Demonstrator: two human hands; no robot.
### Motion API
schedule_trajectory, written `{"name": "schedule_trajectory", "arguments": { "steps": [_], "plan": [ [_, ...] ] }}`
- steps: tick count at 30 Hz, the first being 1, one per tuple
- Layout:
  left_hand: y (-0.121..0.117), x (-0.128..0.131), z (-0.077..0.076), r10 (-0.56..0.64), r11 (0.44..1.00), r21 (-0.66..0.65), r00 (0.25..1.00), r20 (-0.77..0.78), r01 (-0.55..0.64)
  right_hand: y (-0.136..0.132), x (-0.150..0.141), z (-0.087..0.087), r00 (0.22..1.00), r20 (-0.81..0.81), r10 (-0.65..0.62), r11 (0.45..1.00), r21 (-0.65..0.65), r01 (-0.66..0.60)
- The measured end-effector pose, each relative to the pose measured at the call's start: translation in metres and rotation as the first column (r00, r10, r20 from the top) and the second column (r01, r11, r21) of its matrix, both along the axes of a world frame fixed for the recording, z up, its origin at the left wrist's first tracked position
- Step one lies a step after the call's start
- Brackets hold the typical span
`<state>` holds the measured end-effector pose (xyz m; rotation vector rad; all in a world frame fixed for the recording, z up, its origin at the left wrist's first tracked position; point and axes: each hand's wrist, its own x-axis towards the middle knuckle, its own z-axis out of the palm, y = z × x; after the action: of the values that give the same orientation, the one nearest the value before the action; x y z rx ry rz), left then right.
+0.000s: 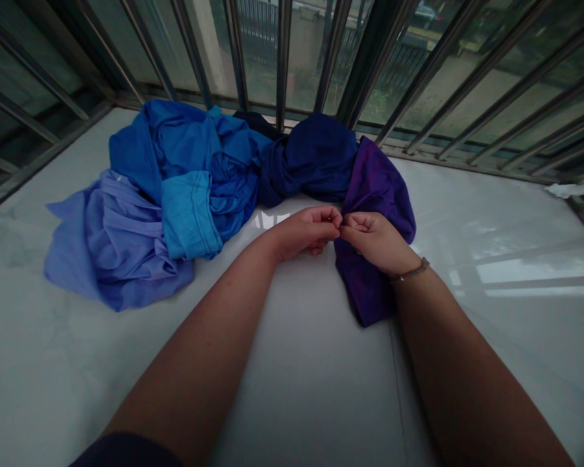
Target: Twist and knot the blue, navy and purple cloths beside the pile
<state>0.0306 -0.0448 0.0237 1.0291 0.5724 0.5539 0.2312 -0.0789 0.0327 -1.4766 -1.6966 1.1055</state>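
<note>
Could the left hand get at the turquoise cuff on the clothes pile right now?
Probably yes: the left hand sits close to the turquoise cuff with no object between them, though it is pinching with the right hand.

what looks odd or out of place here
A crumpled white scrap stands out at the far right of the ledge, against the window bars. It looks stray because it lies well apart from the blue and purple clothes heaped on the left.
</note>
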Motion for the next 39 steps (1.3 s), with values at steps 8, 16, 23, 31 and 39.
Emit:
{"name": "schedule_trajectory", "arguments": {
  "steps": [8,16,23,31,39],
  "plan": [
    [0.0013,0.0003,-0.0029,0.001,0.999,0.032,1.000,0.016,-0.002,-0.0004,-0.0005,-0.0010,1.000,-0.002,-0.003,1.000,0.010,0.003],
    [0.0004,0.0002,-0.0001,0.012,1.000,0.011,1.000,-0.004,-0.012,-0.0007,-0.0018,0.0000,1.000,-0.007,-0.012,1.000,-0.009,0.012],
    [0.0009,0.0006,-0.0018,0.006,1.000,0.018,1.000,0.011,-0.006,-0.0007,-0.0010,0.0009,1.000,-0.006,-0.015,1.000,-0.021,0.015],
    [0.0006,0.0000,-0.0020,0.006,1.000,0.019,1.000,0.025,-0.007,-0.0005,-0.0014,0.0012,1.000,0.004,-0.013,1.000,-0.008,0.013],
    [0.0014,0.0004,-0.0036,-0.003,1.000,0.019,1.000,0.023,0.003,-0.0002,-0.0013,-0.0004,1.000,-0.005,-0.007,1.000,-0.001,0.007]
  ]
}}
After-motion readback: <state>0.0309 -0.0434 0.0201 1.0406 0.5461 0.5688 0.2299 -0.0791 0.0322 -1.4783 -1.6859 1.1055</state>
